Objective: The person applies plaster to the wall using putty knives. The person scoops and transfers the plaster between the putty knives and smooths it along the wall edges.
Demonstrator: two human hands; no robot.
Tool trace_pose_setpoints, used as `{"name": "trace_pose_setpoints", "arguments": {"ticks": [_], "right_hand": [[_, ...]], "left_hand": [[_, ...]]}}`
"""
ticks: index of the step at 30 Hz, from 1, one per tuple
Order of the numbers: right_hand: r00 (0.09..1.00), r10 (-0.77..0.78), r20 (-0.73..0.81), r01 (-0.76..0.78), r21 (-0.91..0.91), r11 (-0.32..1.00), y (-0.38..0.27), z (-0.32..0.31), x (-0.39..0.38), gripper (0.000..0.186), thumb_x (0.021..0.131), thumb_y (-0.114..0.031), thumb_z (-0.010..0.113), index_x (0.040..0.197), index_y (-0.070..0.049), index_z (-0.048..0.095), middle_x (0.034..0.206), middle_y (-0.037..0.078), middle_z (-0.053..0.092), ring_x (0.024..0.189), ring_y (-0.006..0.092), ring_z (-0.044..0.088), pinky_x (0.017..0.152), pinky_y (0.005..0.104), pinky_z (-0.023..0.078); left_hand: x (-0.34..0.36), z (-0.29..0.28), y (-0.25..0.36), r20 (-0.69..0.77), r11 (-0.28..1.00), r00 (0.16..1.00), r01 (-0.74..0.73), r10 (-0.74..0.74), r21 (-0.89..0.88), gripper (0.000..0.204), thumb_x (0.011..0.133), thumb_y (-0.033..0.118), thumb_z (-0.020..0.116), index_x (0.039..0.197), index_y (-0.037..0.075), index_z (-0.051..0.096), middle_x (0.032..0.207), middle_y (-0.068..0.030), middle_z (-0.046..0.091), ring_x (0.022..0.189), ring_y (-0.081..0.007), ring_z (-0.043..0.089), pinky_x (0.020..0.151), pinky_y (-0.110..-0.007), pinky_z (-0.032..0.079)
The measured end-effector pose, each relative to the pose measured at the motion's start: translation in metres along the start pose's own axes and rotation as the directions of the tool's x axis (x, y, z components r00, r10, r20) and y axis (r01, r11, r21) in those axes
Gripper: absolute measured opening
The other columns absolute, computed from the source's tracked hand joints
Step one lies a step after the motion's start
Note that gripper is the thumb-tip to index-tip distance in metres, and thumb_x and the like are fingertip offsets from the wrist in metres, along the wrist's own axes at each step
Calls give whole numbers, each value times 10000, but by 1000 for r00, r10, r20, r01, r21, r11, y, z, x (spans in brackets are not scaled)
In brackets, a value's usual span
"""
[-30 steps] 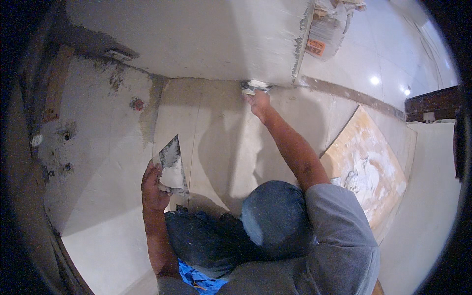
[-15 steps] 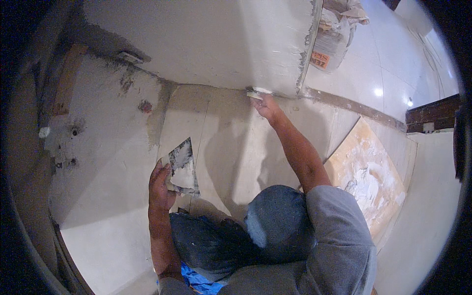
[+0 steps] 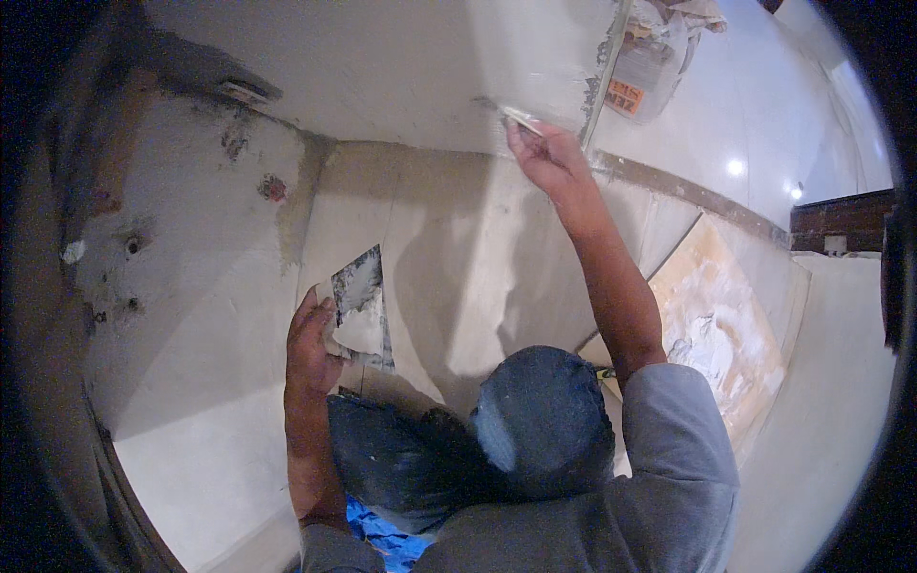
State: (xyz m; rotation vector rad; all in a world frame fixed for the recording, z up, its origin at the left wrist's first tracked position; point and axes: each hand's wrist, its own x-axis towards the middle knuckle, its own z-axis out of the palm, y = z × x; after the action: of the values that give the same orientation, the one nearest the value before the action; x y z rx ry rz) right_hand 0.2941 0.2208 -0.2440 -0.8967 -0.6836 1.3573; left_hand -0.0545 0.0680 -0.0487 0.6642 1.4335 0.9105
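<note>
My left hand [image 3: 313, 339] is closed round the edge of a wide, flared putty knife [image 3: 359, 310]. White putty covers part of its dark blade, which is held above the floor. Up ahead, my right hand [image 3: 554, 158] grips a narrow, pale-edged scraper [image 3: 521, 119]. That scraper's edge meets the plastered wall [image 3: 411, 86] a little above where it joins the floor, beside a grey smear. Its handle is mostly hidden by my fingers.
A square board [image 3: 726, 334] spread with white putty lies on the floor to my right. An open bag [image 3: 645, 72] stands beyond the wall's right edge. The left wall [image 3: 201, 258] has holes and dark patches. My bent knees fill the lower middle.
My right hand and its scraper have moved up the wall from the floor joint. The left hand, with the putty knife, has shifted only slightly. The view has tilted a little.
</note>
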Motion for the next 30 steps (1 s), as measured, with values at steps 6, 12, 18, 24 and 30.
{"name": "trace_pose_setpoints", "arguments": {"ticks": [6,12,18,24,30], "right_hand": [[937,315,-150,-175,578,797,10,6,-76,278,912,-15,437,1173,77,457,1134,178,570,1021,271,602,900,367,544],[850,485,-206,-305,557,772,143,-19,-32,295,894,-36,480,1178,45,474,1143,152,577,1008,285,607,884,375,546],[884,427,-192,-258,561,786,170,-45,5,248,939,-53,412,1171,12,470,1166,147,547,1084,273,558,943,411,510],[814,496,-304,-228,618,753,139,-7,19,249,937,-42,404,1173,-38,483,1146,128,551,1082,293,539,936,407,502],[857,467,-218,-165,742,650,109,5,25,259,916,-5,410,1167,-4,475,1153,137,555,1071,287,555,917,408,507]], "left_hand": [[2,-10,-4,8,1000,1000,-11,11,13,392,918,159,474,1283,16,472,1159,-103,597,1015,-221,608,842,-357,505],[9,-27,-19,-30,975,989,-134,142,180,377,907,151,468,1259,16,490,1143,-101,602,1010,-219,611,833,-346,507],[5,-13,-1,41,999,999,34,-35,17,457,912,196,518,1326,24,428,1203,-110,576,1064,-239,588,897,-385,495],[10,-32,-18,32,950,984,-180,177,255,381,923,179,482,1259,0,469,1142,-108,591,998,-214,606,844,-353,508],[2,-30,-3,59,955,990,-142,131,262,360,938,151,457,1251,-27,472,1123,-113,587,947,-200,623,789,-312,529]]}}
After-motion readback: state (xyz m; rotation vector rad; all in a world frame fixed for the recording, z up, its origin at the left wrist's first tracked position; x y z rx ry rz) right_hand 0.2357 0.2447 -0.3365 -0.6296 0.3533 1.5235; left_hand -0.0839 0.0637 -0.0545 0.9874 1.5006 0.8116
